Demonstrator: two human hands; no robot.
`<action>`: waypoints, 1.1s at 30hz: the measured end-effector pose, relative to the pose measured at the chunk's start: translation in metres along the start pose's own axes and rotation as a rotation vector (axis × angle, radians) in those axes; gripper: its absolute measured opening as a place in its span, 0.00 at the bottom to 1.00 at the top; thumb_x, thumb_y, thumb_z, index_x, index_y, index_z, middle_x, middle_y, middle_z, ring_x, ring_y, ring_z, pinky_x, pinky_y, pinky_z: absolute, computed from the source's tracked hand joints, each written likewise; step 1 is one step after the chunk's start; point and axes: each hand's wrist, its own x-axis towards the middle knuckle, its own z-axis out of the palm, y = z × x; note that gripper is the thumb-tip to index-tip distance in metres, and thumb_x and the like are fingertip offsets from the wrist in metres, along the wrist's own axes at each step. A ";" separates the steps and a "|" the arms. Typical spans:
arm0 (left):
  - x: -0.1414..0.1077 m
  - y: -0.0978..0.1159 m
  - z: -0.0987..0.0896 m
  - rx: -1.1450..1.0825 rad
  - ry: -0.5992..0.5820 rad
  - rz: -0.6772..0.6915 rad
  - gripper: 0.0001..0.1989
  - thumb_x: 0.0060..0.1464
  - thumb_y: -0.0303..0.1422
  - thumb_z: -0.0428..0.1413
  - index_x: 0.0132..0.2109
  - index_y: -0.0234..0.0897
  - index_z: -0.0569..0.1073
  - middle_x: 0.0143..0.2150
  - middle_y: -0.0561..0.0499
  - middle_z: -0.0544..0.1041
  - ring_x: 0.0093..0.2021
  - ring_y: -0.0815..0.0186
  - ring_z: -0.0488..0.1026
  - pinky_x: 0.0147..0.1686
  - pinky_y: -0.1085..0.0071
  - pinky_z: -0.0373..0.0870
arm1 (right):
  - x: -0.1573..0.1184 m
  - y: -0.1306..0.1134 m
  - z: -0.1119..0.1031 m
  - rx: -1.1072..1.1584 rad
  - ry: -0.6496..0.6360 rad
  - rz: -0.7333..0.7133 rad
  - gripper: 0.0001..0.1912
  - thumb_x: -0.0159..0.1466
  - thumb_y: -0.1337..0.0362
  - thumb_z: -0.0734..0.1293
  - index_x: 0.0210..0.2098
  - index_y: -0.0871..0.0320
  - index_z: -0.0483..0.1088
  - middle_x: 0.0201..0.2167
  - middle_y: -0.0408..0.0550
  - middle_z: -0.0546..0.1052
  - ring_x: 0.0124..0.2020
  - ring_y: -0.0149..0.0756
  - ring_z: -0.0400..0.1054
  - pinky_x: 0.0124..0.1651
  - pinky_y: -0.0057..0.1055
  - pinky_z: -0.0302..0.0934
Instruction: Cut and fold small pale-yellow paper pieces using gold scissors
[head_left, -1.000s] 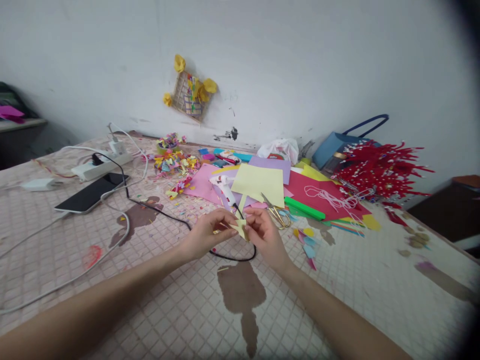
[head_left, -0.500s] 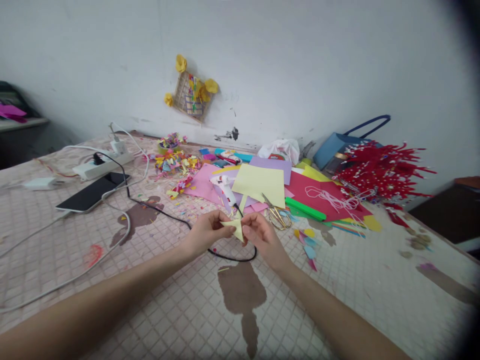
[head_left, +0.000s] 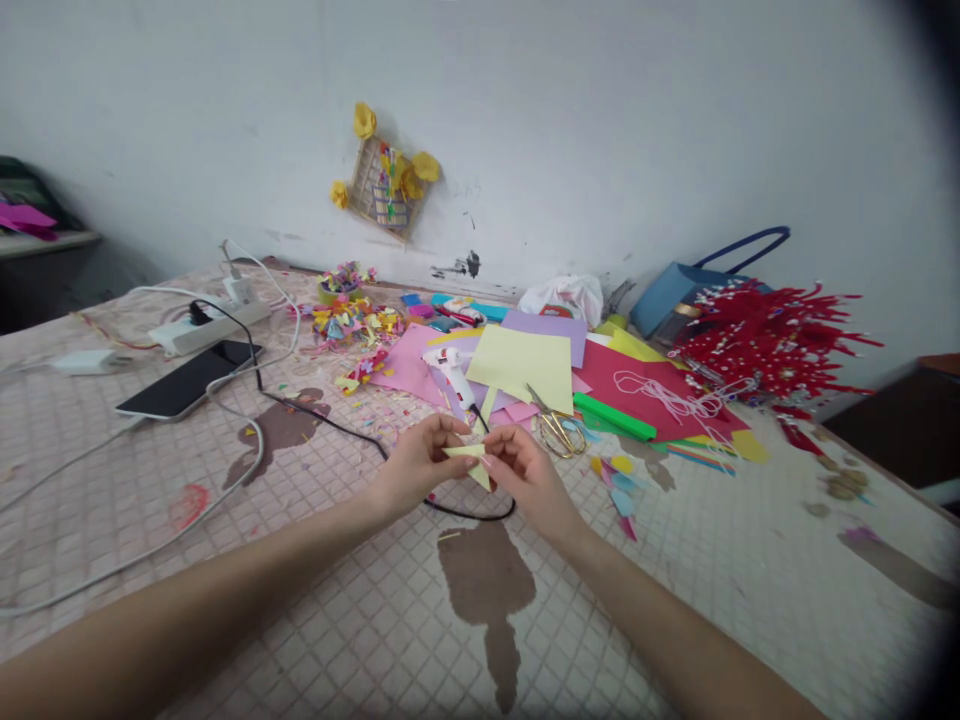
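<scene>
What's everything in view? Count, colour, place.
paper piece: 1, pale yellow, centre
paper sheets: several, yellow, pink, purple, red, mid-table
glue gun: 1, white, on paper sheets
scissors: 1, gold, right of glue gun
bar: 1, green, right of scissors
string tangle: 1, white, on paper sheets
bristly bundle: 1, red, far right
bag: 1, blue, behind bristly bundle
paper scraps: many, mixed colours, left of paper sheets
device: 1, black-screened, left
power strip: 1, white, behind device
cables: several, white, left
cord: 1, black, looping at centre
wall: 1, whitish, background
wall hanging: 1, tan and yellow, on wall
table: 1, pale, foreground
left hand: 1, bare, holding paper piece
right hand: 1, bare, holding paper piece
</scene>
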 end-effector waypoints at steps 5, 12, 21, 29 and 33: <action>-0.002 -0.001 0.000 0.075 -0.010 0.044 0.17 0.43 0.32 0.61 0.40 0.33 0.64 0.28 0.52 0.73 0.29 0.70 0.71 0.29 0.74 0.67 | 0.001 -0.002 -0.003 -0.066 -0.012 0.040 0.07 0.59 0.61 0.63 0.27 0.58 0.64 0.20 0.39 0.65 0.21 0.27 0.60 0.25 0.24 0.56; 0.001 0.004 -0.002 -0.030 0.038 -0.030 0.15 0.47 0.38 0.57 0.39 0.32 0.66 0.27 0.51 0.74 0.26 0.69 0.73 0.31 0.70 0.71 | 0.001 0.000 -0.006 -0.063 0.055 0.043 0.07 0.59 0.63 0.62 0.26 0.58 0.64 0.19 0.38 0.65 0.21 0.26 0.60 0.24 0.23 0.55; -0.002 0.004 0.001 -0.030 -0.065 -0.229 0.16 0.44 0.41 0.59 0.33 0.31 0.68 0.27 0.47 0.77 0.27 0.67 0.75 0.29 0.73 0.71 | 0.002 0.002 -0.005 0.060 0.074 0.071 0.08 0.58 0.62 0.63 0.25 0.58 0.64 0.18 0.38 0.64 0.19 0.26 0.58 0.21 0.23 0.54; -0.003 0.000 0.003 0.023 -0.122 -0.241 0.15 0.42 0.39 0.60 0.28 0.31 0.68 0.25 0.47 0.78 0.25 0.69 0.74 0.28 0.74 0.70 | 0.001 0.001 -0.003 0.083 0.103 0.099 0.07 0.57 0.62 0.64 0.26 0.59 0.64 0.16 0.36 0.62 0.16 0.23 0.54 0.19 0.20 0.51; -0.003 -0.002 0.003 0.040 -0.159 -0.237 0.13 0.41 0.38 0.61 0.29 0.31 0.71 0.25 0.48 0.78 0.25 0.68 0.74 0.29 0.73 0.71 | 0.001 0.001 -0.002 0.109 0.100 0.138 0.08 0.57 0.62 0.64 0.25 0.58 0.62 0.15 0.36 0.61 0.14 0.22 0.52 0.16 0.20 0.47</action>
